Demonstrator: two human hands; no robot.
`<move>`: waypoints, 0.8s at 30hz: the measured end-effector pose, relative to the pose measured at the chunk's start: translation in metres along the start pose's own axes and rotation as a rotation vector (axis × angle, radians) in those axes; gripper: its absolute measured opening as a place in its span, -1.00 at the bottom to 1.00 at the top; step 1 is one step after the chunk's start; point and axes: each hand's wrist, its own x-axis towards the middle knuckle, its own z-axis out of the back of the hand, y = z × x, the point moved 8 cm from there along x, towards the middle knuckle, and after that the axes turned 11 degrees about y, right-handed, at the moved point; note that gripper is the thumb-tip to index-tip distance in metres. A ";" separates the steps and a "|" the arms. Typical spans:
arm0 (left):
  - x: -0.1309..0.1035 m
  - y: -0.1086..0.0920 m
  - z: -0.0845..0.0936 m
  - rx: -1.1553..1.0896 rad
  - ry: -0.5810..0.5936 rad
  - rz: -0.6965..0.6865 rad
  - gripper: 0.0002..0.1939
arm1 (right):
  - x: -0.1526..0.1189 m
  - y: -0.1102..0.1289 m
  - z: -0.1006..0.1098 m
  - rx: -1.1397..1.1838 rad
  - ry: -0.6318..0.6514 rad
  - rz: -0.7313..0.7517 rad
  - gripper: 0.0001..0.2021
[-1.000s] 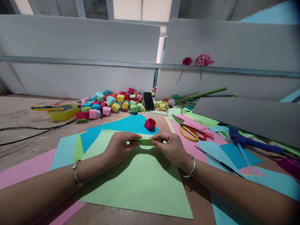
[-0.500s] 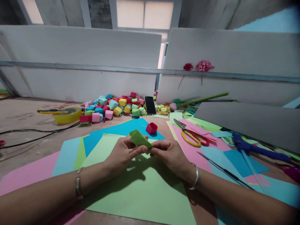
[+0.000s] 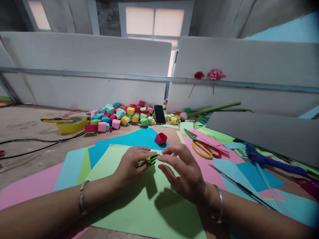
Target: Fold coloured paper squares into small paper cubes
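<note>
A small folded green paper (image 3: 152, 158) is gripped between the thumb and fingers of my left hand (image 3: 132, 163), its layered edge toward the right. Close beside it, my right hand (image 3: 184, 172) has its fingers spread and curved, with nothing held between them; the fingertips are near the paper's right end. Both hands are over a large light green sheet (image 3: 144, 212). Just beyond them a red paper box (image 3: 160, 138), open at the top, rests on a blue sheet (image 3: 124, 141).
Many coloured paper cubes (image 3: 121, 114) are heaped at the back beside a phone (image 3: 159, 114). Yellow tape (image 3: 72, 125) lies left. On the right are scissors (image 3: 203, 146), a pointed metal tool (image 3: 239, 184), a blue glue gun (image 3: 274, 161) and coloured sheets.
My right hand has let go of the green paper and spread its fingers, shifting slightly right. The paper has been turned and lowered in my left hand, so its layered edge shows.
</note>
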 end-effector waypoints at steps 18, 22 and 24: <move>-0.004 -0.024 -0.009 0.268 0.138 -0.120 -0.80 | 0.004 -0.008 -0.007 0.287 0.081 -0.056 -0.86; -0.001 -0.020 -0.011 0.068 0.196 -0.105 -0.81 | 0.001 -0.019 -0.004 0.456 0.010 -0.179 -0.82; 0.000 -0.015 -0.012 -0.058 0.212 -0.058 -0.81 | -0.002 -0.029 -0.005 0.552 -0.030 -0.277 -0.82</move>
